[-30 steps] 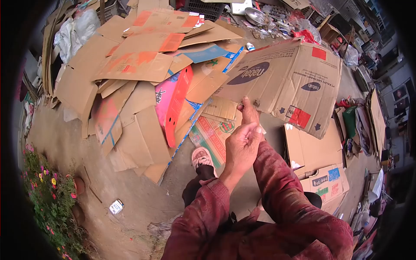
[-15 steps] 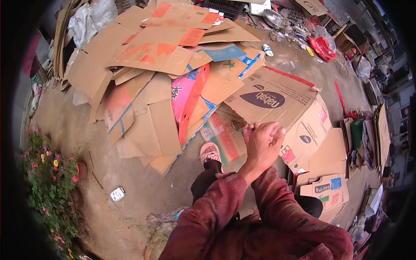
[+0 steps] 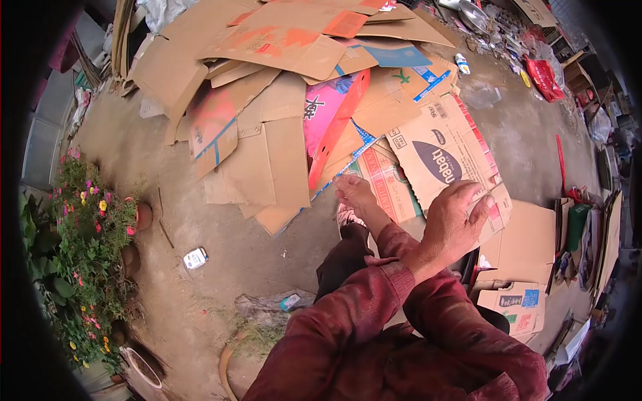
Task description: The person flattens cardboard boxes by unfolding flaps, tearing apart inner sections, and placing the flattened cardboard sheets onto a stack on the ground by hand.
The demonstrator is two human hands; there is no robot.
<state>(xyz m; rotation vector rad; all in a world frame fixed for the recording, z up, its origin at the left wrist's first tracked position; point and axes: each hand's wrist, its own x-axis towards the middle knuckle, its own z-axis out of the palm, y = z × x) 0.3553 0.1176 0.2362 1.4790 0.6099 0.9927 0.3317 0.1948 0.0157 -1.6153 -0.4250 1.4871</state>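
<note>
My arms cross. My left hand reaches across to the right, above the lower part of the flattened nabati carton; its fingers are bent, its thumb stands apart, and nothing shows in it. Left of it, my right hand is by the lower edge of the cardboard pile, loosely bent fingers apart and nothing visible between them. The carton lies at the pile's right side, partly over a red and green printed sheet. A pink sheet lies in the pile.
Potted flowers stand at the left. A white container lies on the ground. Another carton is at the right, near upright folded cardboard. A red bag and scattered rubbish lie at the upper right.
The nabati carton has come down and turned beside the pile. My left hand has moved right, away from my right hand, which now shows farther left. The view has shifted.
</note>
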